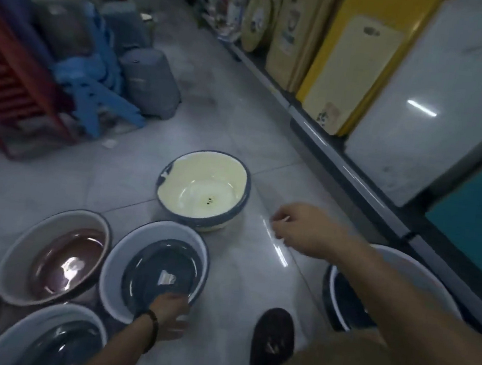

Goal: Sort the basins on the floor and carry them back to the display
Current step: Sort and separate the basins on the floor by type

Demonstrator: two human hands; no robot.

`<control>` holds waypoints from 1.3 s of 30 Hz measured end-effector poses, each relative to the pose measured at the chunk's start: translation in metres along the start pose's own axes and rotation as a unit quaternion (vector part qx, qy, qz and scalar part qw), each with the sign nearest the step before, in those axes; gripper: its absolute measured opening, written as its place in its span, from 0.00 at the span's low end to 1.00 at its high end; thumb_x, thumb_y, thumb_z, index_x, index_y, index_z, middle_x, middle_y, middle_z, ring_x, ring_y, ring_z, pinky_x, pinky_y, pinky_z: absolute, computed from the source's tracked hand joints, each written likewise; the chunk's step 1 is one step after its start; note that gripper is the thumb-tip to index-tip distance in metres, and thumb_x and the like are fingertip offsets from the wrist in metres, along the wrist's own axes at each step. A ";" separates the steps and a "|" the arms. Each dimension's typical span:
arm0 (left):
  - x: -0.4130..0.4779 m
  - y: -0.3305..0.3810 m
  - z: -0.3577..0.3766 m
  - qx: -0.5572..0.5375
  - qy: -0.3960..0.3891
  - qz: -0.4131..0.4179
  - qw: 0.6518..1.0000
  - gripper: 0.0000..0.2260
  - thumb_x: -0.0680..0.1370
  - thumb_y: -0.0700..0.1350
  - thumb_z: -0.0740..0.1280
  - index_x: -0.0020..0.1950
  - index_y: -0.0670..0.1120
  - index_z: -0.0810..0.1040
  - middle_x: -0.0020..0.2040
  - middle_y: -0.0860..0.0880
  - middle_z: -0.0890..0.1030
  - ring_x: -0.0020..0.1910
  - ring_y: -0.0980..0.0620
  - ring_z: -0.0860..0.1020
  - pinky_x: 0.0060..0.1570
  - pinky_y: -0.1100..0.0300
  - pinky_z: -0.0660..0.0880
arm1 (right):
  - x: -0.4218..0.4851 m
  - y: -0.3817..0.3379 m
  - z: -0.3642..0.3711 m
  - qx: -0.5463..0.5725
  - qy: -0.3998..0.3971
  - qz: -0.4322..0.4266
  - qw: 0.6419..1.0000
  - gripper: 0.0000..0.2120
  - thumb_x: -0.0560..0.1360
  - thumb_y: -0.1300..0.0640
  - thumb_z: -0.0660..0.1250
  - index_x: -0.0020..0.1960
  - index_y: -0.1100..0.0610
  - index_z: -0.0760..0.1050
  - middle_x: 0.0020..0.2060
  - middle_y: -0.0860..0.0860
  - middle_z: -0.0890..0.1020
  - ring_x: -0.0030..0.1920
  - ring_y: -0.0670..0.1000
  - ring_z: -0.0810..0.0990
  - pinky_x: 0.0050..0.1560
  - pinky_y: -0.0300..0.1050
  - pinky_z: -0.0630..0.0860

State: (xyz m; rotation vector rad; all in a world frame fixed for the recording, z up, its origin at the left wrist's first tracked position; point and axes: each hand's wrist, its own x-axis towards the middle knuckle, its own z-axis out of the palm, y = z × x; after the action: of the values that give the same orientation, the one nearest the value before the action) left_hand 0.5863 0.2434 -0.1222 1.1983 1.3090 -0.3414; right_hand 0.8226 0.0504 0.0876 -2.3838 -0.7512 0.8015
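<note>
Left hand: I've got my left hand (170, 308) grasping the near rim of the blue-centred basin (153, 268), which sits on the floor (240, 122).
Right hand: my right hand (297, 230) is released, fingers loose, hovering near the cream basin (203, 190).
Neighbour: a brown-centred basin (56, 255) sits just left.

Colour rundown from the floor here: I'm looking at a cream basin (203, 190) wearing a dark blue rim, with a few black specks dotting its bottom. The slate-blue basin (154, 271) nearer me is showing white walls, and the right-hand basin (343, 300) is going dark blue inside a white edge. The brown basin (56, 255) is gleaming reddish under a pale rim. Behind them I'm seeing blue stools (95, 89), red stools (7, 77) and grey bins (149, 83). The boards (349, 74) are running cream and yellow.
</note>
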 end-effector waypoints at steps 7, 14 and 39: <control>0.025 -0.083 -0.069 -0.294 0.026 -0.100 0.950 0.05 0.81 0.42 0.66 0.53 0.41 0.75 0.53 0.39 0.73 0.45 0.37 0.76 0.47 0.43 0.76 | -0.002 -0.045 0.176 0.044 -0.124 0.059 0.990 0.12 0.78 0.54 0.64 0.54 0.58 0.82 0.53 0.58 0.85 0.47 0.56 0.83 0.50 0.51 0.83; 0.041 -0.094 -0.084 -0.390 0.056 -0.063 0.917 0.06 0.75 0.31 0.64 0.41 0.40 0.71 0.44 0.40 0.74 0.37 0.44 0.73 0.48 0.48 0.76 | -0.023 -0.025 0.214 0.016 -0.131 0.015 0.991 0.09 0.80 0.55 0.64 0.56 0.51 0.82 0.48 0.51 0.85 0.46 0.51 0.85 0.51 0.47 0.83; -0.023 -0.038 -0.008 -0.510 0.023 -0.017 0.860 0.17 0.82 0.33 0.57 0.69 0.35 0.74 0.51 0.39 0.84 0.42 0.44 0.79 0.21 0.58 0.78 | -0.004 -0.011 0.197 0.048 -0.028 0.156 0.986 0.25 0.80 0.47 0.64 0.72 0.59 0.66 0.65 0.57 0.77 0.55 0.54 0.78 0.54 0.48 0.79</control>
State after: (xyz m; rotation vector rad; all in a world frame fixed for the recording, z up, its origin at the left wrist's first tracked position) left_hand 0.5452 0.2248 -0.1188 0.2722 1.2692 0.3531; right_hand 0.6858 0.1118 -0.0413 -2.4318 -0.3536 1.0098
